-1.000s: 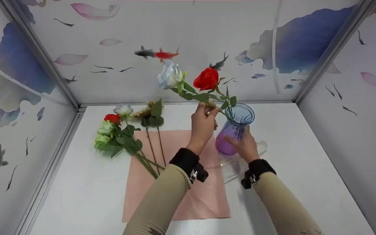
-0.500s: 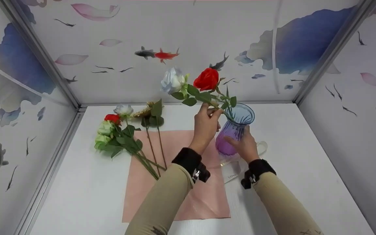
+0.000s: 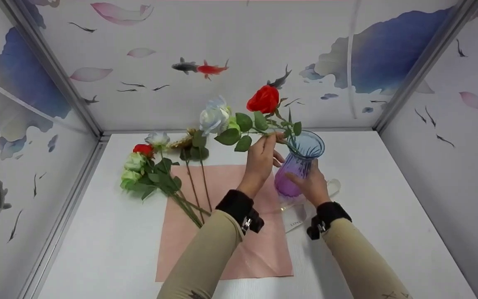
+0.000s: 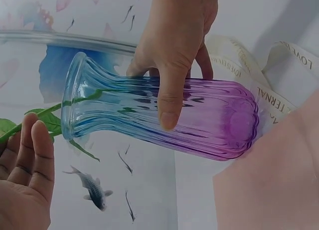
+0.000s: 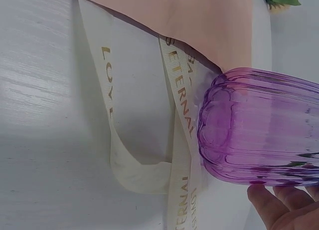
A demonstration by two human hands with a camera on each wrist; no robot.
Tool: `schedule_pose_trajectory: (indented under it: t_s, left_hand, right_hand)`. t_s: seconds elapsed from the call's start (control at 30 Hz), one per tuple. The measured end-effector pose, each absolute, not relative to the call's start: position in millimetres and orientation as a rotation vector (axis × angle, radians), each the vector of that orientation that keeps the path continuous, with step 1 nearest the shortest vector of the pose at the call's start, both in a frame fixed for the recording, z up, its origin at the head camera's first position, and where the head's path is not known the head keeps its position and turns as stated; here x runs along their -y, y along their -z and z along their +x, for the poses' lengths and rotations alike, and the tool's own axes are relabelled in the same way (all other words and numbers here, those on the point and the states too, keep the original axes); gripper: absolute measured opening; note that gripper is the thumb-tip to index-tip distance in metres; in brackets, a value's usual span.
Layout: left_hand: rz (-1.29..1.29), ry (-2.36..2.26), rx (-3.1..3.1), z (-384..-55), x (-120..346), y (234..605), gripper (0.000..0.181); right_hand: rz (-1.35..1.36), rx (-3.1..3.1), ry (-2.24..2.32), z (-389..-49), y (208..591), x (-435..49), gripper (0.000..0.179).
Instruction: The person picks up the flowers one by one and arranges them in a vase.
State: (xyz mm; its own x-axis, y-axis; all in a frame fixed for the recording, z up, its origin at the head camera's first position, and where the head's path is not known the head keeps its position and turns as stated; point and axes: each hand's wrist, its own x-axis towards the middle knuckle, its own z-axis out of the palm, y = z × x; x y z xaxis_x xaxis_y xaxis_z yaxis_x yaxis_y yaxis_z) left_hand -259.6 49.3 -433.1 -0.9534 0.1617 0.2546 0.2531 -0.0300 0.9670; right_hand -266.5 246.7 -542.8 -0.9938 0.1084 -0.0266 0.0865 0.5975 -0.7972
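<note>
In the head view my left hand (image 3: 257,164) pinches the green stem of a white rose (image 3: 214,116) beside the mouth of a glass vase (image 3: 295,178). The bloom leans out to the left. A red rose (image 3: 264,99) stands in the vase, tilted left. My right hand (image 3: 314,185) grips the vase, which is blue at the top and purple below. In the left wrist view the right thumb lies across the glass, and stem ends (image 4: 84,98) show inside the neck. The right wrist view shows the purple base (image 5: 239,125) above the table, with right-hand fingers (image 5: 274,205) against it.
A pink sheet (image 3: 259,253) lies on the white table (image 3: 388,199). Left of it rests a bunch of green, red and white roses (image 3: 139,162), with brown-stemmed flowers (image 3: 199,153) alongside. A cream printed ribbon (image 3: 333,187) lies near the vase. Printed walls enclose the back and sides.
The white rose has dropped lower and its leaves have turned. My left fingers have shifted along the stem toward the vase mouth. The right hand and the vase stay put.
</note>
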Motion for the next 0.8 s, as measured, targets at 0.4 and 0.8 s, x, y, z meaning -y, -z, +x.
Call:
schedule_pose_trajectory:
  t_s: [0.4, 0.8]
  left_hand:
    - [-0.343, 2.119, 2.109, -262.1, -51.9, 435.2, 0.033]
    - [-0.348, 2.406, 1.852, -258.1, -54.7, 433.1, 0.029]
  right_hand:
    - [-0.150, 2.770, -1.379, -265.9, 543.6, -246.5, 0.110]
    - [-0.161, 2.772, -1.378, -266.9, 543.7, -247.3, 0.113]
